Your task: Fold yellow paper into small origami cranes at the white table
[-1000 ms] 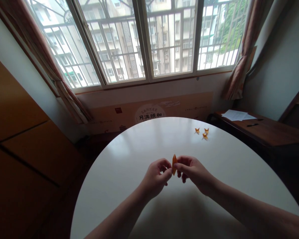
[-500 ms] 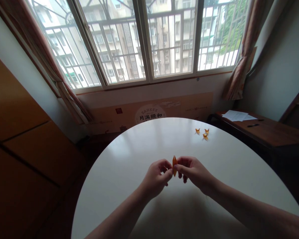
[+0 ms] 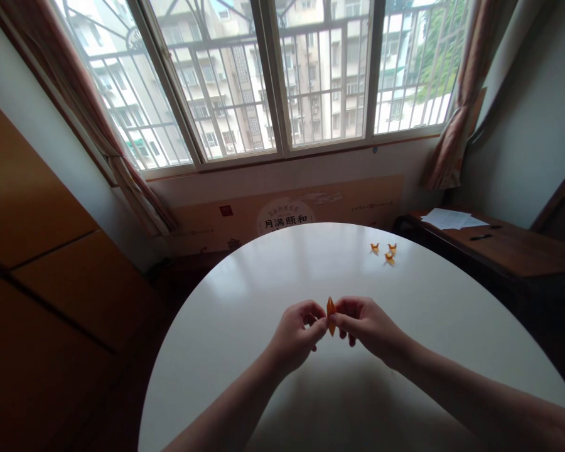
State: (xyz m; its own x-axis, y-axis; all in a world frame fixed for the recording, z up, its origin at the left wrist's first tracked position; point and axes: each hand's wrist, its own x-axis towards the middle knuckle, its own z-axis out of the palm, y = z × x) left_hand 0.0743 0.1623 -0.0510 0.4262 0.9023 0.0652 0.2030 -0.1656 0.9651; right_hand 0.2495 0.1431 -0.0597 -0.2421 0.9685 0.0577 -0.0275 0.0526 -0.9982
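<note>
Slightly lower than a second ago, the folded orange paper [image 3: 331,307] stands nearly upright between both hands, above the white round table [image 3: 226,351]. Left hand [image 3: 295,329] pinches its left edge; right hand [image 3: 368,323] pinches its right side, thumb nearest. Beyond, three small orange folded birds [image 3: 389,258] sit close together near the far rim.
</note>
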